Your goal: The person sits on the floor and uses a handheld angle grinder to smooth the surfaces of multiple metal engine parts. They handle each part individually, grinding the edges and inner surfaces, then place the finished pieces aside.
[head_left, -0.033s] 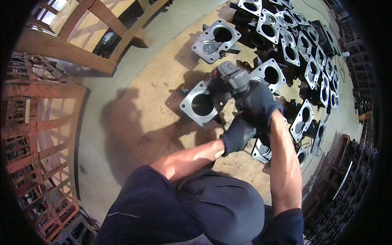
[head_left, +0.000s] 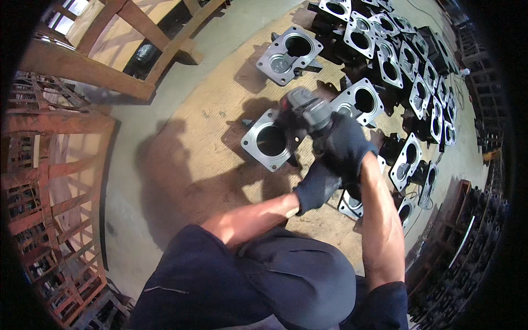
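My right hand (head_left: 347, 144), in a dark glove, is closed around a dark grey power tool (head_left: 309, 109) with a red patch on its side. The tool's working end is hidden. Just below, my left hand (head_left: 317, 186), gloved too, is closed, with its fingertips hidden under the right hand. Whatever it grips cannot be made out. Left of the tool stands a metal casting (head_left: 257, 142) with a machined square flange and a large round bore. Partly behind the tool and right hand, another casting (head_left: 375, 105) shows its bright flange face.
One casting (head_left: 273, 59) stands apart at the far side of the tan ribbed mat (head_left: 212, 144). Several more (head_left: 389, 65) crowd the right. Wooden frames (head_left: 82, 124) line the left. Dark racked parts (head_left: 462, 258) fill the lower right. A dark cap (head_left: 300, 269) covers the lower middle.
The power tool and both my hands have shifted very slightly to the left. The castings stay where they were.
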`<state>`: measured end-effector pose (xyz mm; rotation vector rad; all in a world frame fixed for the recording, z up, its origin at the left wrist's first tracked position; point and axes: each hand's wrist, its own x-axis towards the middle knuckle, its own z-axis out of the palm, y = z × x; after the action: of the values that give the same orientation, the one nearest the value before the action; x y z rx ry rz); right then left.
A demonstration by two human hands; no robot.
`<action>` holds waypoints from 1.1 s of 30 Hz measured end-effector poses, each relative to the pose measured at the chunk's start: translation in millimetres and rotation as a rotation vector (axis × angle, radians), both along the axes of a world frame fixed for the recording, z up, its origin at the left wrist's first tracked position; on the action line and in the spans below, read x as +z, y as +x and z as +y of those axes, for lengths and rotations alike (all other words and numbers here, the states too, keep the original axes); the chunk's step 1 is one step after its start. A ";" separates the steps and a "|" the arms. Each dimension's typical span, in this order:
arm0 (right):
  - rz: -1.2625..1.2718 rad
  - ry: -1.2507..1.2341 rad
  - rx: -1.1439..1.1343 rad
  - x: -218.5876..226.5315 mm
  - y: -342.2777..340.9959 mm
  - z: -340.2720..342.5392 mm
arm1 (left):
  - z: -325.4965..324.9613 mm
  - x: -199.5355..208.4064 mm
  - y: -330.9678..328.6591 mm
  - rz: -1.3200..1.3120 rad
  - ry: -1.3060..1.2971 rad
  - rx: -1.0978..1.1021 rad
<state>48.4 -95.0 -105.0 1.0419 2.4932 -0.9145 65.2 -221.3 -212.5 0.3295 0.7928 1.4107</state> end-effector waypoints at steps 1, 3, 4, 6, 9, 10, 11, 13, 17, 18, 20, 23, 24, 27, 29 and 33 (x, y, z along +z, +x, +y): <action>-0.017 -0.028 0.008 1.9 1.1 -13.7 | -13.7 -15.5 16.4 -0.095 0.000 0.043; -0.020 -0.039 0.053 11.5 2.9 -42.7 | -51.0 -70.8 57.5 0.067 0.026 0.121; -0.010 -0.026 0.089 14.8 4.3 -53.3 | -57.6 -82.0 66.8 0.146 0.042 0.157; -0.117 -0.010 0.203 14.6 3.6 -64.9 | -66.2 -54.6 52.2 0.141 -0.040 0.046; -0.088 -0.063 0.161 12.5 5.5 -70.6 | -89.7 30.4 5.7 0.142 -0.171 -0.102; -0.089 -0.048 0.152 13.3 3.7 -64.9 | -87.6 43.2 -1.7 0.162 -0.192 -0.110; -0.093 -0.027 0.139 14.8 2.6 -56.2 | -72.6 48.5 -4.3 0.208 -0.203 -0.097; -0.011 -0.038 0.047 12.3 -0.7 -35.3 | -37.8 47.3 -5.8 0.312 -0.254 -0.067; 0.012 0.033 -0.009 0.1 -11.3 15.5 | 19.6 -25.0 -12.0 0.477 0.021 0.013; 0.016 0.019 -0.037 5.9 -13.1 19.0 | 19.5 -23.8 -15.2 0.472 0.036 -0.024; 0.028 0.053 -0.018 3.0 -12.8 14.1 | 17.3 -16.8 -24.2 0.464 0.063 -0.089; 0.017 -0.002 0.000 -0.5 -6.9 -6.4 | -11.6 -34.6 -0.6 0.082 0.080 0.050; 0.014 -0.039 0.010 1.9 -5.8 -20.0 | -30.0 -38.2 6.9 -0.056 0.071 0.125; 0.016 -0.006 0.148 -0.3 -8.6 -63.3 | -66.4 -76.4 42.4 0.262 0.055 0.137; -0.044 -0.017 0.200 2.4 -6.8 -80.9 | -95.6 -31.2 20.1 0.401 0.038 0.036; -0.073 -0.036 0.240 13.7 -2.3 -103.5 | -139.3 -7.0 10.6 0.587 -0.057 0.130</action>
<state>46.1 -198.4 -91.3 0.7301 2.4636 -0.8301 75.9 -360.6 -219.5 0.6742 1.3485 1.4220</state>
